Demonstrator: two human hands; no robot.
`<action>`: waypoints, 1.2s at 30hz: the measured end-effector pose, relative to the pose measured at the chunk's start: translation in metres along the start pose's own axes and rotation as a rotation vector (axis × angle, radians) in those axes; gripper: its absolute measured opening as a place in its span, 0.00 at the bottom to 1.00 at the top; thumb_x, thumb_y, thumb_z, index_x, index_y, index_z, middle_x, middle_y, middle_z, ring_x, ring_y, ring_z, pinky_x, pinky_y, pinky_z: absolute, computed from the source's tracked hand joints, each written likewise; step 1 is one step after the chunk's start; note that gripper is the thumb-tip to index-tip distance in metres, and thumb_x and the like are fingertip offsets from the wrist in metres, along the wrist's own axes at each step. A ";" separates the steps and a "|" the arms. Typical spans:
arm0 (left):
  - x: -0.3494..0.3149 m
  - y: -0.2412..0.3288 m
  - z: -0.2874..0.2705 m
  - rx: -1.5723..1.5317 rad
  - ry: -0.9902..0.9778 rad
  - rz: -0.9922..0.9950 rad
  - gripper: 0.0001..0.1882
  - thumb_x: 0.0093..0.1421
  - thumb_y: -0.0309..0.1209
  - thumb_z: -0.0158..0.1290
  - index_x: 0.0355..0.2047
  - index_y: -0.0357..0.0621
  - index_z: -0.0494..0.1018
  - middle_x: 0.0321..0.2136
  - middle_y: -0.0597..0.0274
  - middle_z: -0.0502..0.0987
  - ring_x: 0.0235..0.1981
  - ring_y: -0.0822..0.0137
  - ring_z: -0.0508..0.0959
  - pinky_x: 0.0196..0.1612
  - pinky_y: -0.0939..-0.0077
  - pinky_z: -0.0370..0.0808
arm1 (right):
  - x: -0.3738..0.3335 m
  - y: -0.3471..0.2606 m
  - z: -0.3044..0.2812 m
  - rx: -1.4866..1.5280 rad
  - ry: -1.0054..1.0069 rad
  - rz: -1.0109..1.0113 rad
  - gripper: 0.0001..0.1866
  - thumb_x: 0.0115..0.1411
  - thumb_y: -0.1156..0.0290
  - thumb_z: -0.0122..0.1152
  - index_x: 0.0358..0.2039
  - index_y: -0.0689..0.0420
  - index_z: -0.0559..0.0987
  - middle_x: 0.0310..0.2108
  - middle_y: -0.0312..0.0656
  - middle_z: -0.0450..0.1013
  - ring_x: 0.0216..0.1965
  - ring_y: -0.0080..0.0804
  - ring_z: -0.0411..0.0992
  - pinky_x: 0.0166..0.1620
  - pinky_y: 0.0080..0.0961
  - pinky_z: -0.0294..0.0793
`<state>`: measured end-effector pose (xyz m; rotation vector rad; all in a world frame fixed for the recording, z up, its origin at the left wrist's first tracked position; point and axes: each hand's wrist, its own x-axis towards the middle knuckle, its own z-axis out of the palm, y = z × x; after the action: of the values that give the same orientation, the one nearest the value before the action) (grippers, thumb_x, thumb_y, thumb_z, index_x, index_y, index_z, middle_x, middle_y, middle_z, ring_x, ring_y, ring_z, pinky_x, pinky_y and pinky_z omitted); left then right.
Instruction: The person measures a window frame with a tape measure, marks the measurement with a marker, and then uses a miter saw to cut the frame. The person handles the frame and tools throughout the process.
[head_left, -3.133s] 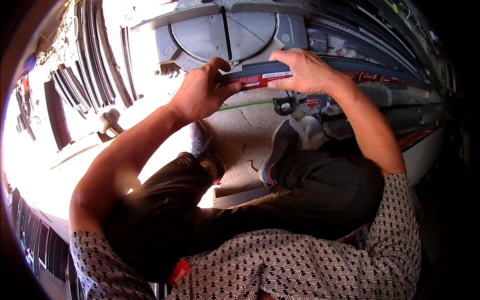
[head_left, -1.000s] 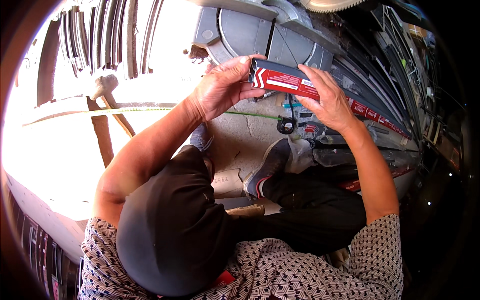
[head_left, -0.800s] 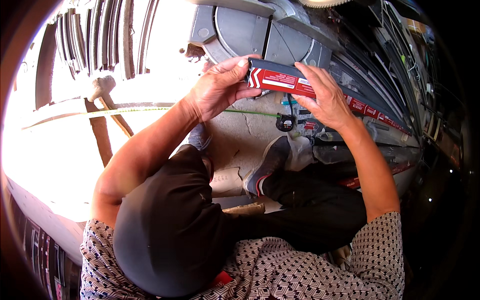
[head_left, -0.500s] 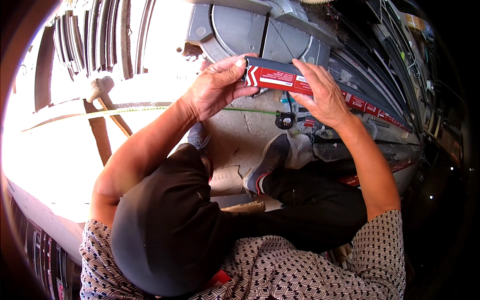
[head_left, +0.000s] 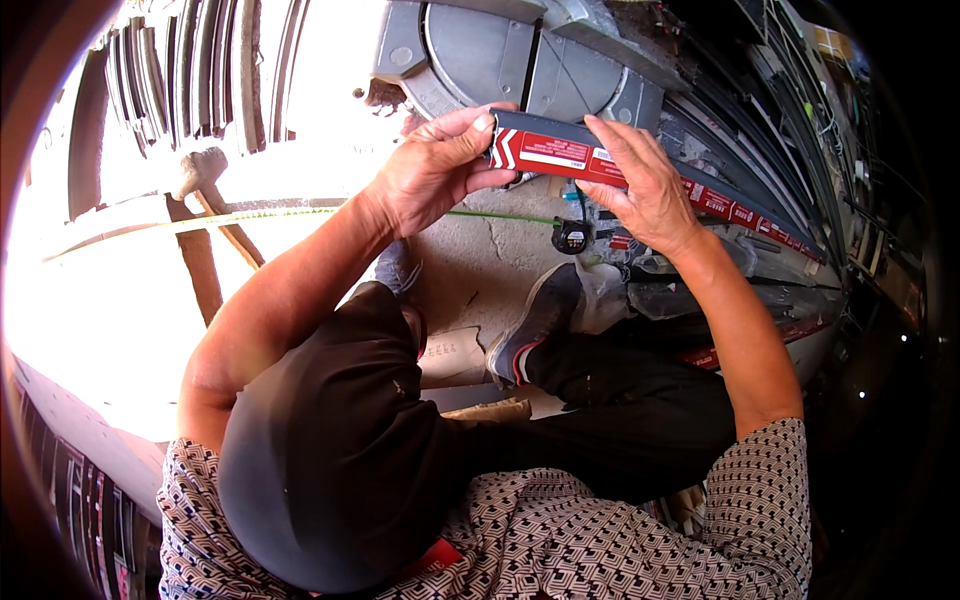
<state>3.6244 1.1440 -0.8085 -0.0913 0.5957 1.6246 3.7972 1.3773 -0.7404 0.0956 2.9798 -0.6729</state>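
Note:
A long dark grey metal profile [head_left: 548, 126] with a red-and-white printed film [head_left: 575, 158] along one side slants from upper middle to the right. My left hand [head_left: 440, 160] pinches its left end, thumb on the upper edge and fingers underneath. My right hand [head_left: 640, 185] is closed around it farther along, its index finger stretched over the upper edge. Behind the profile sits a grey round slotted metal base [head_left: 480, 50], like that of a mitre saw. On the floor below lies a black tape measure [head_left: 570, 237], with its yellow-green blade [head_left: 290, 215] drawn out far to the left.
Many dark profiles [head_left: 790, 120] lie along the right side. More strips [head_left: 205, 70] stand in a row at the upper left, in glare. A hammer-like tool [head_left: 205, 175] lies at left. My shoes [head_left: 540, 320] rest by clear plastic wrap [head_left: 603, 300] and cardboard [head_left: 450, 358].

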 end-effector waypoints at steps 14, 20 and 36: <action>0.000 -0.002 -0.001 -0.003 -0.001 0.004 0.26 0.73 0.39 0.51 0.65 0.36 0.66 0.55 0.55 0.76 0.54 0.65 0.80 0.52 0.73 0.85 | 0.003 -0.004 -0.002 0.044 0.039 0.000 0.38 0.54 0.65 0.76 0.65 0.58 0.72 0.54 0.49 0.73 0.53 0.48 0.72 0.58 0.40 0.72; 0.000 -0.002 -0.001 0.011 0.003 -0.004 0.25 0.74 0.38 0.49 0.66 0.37 0.66 0.56 0.55 0.76 0.54 0.65 0.79 0.53 0.73 0.85 | 0.001 -0.002 0.002 0.036 0.037 0.008 0.39 0.55 0.64 0.76 0.65 0.57 0.71 0.55 0.49 0.73 0.54 0.48 0.72 0.58 0.40 0.72; 0.010 0.007 0.018 0.611 0.353 0.102 0.14 0.68 0.40 0.61 0.38 0.39 0.77 0.33 0.64 0.82 0.34 0.75 0.81 0.44 0.78 0.79 | 0.010 0.016 0.028 0.055 0.091 0.050 0.40 0.57 0.44 0.69 0.65 0.54 0.72 0.57 0.47 0.72 0.56 0.50 0.70 0.66 0.49 0.61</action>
<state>3.6207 1.1605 -0.7950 0.1080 1.3633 1.4669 3.7909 1.3802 -0.7730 0.2089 3.0340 -0.7644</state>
